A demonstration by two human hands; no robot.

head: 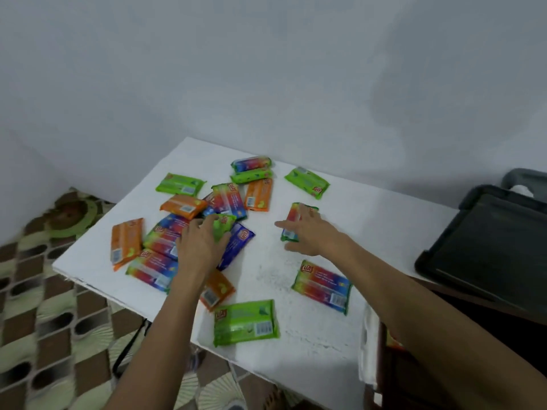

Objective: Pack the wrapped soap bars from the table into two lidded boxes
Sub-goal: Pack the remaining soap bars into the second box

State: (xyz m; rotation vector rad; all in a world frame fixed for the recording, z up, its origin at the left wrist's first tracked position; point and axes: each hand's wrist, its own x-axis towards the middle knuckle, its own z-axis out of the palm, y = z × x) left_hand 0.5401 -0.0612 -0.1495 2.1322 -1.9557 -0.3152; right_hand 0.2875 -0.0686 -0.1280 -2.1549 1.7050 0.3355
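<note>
Roughly fifteen wrapped soap bars (245, 322) lie scattered flat on the white worktop (319, 344), most crowded at its left half, several overlapping. The left hand (201, 244) rests on the cluster, its fingers (207, 221) curled over a small green bar (223, 226); whether they have truly closed on it cannot be told. The right hand (307, 232) lies spread over a rainbow-wrapped bar (293, 220) standing apart, fingers extended and not yet clasped. A dark lidded box (485, 250) waits at the right, off the worktop edge, lid shut. By appearance, each bar is a light, rigid block in glossy film, so it is likely to slip; a pinch across the short width, thumb opposing fingers on the long edges, should hold best. Overlapping bars may slide when a neighbour is lifted.
</note>
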